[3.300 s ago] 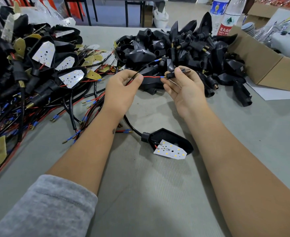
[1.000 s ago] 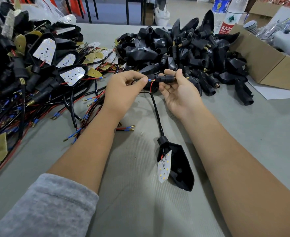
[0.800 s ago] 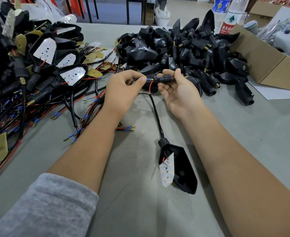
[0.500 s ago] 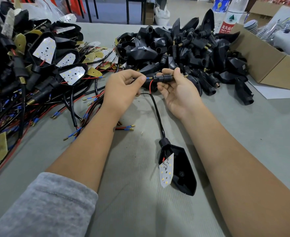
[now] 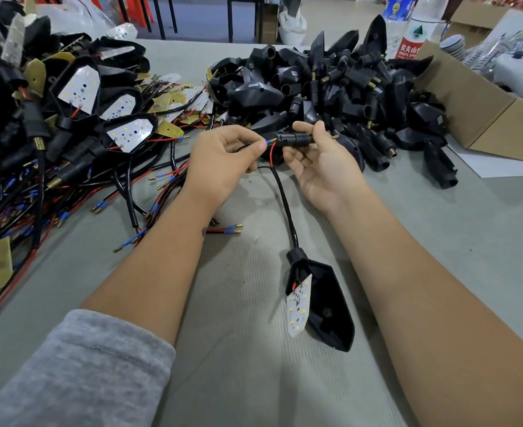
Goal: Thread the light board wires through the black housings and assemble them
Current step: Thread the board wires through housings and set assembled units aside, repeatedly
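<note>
While the left hand [image 5: 223, 155] pinches the thin, limp wire [image 5: 271, 151] by its tip, the right hand [image 5: 321, 167] grips the small rigid sleeve [image 5: 294, 139], seemingly light, best held mid-barrel.

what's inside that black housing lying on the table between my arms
A white light board sits tilted in the black housing, half out over its left rim. A red wire runs from the board into the housing's neck. The floor beneath the board is hidden.

Matt black plastic housing [image 5: 328, 306], ribbed grey cloth table cover [image 5: 254, 380], brown cardboard box [image 5: 482, 118].
</note>
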A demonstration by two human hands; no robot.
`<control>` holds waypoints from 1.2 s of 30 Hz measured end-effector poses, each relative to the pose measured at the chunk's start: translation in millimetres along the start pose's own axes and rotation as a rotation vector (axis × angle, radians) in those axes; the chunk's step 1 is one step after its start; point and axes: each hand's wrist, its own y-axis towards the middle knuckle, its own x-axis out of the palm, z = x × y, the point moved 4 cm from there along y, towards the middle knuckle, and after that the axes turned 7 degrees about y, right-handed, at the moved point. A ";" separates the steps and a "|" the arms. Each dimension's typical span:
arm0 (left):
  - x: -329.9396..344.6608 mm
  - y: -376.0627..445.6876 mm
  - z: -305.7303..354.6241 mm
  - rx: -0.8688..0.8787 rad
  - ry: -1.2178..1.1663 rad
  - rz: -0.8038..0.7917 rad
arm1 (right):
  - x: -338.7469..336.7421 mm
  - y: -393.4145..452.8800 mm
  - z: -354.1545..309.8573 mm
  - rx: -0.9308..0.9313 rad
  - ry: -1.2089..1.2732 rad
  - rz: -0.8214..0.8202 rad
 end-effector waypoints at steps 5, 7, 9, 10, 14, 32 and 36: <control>1.0 0.4 0.3 -0.009 0.048 0.017 | 1.0 -0.6 -0.3 0.003 -0.037 -0.028; 0.5 0.4 0.0 -0.011 0.035 0.027 | 2.9 -1.6 -0.1 -0.009 -0.072 -0.066; -0.5 1.0 -1.5 -0.023 0.022 0.036 | 4.3 -2.8 -0.3 -0.017 -0.093 -0.101; -1.0 1.6 -2.5 -0.031 0.021 0.038 | 5.0 -3.6 -0.6 -0.016 -0.095 -0.116; -1.6 3.6 -7.0 -0.053 0.022 0.044 | 7.2 -6.8 -3.1 -0.007 -0.098 -0.168; 1.2 5.3 -10.2 -0.029 0.051 0.035 | 7.8 -8.2 -1.0 0.006 -0.083 -0.202; 0.2 3.9 -5.7 0.007 0.064 0.045 | 6.0 -7.4 -0.2 0.016 -0.050 -0.175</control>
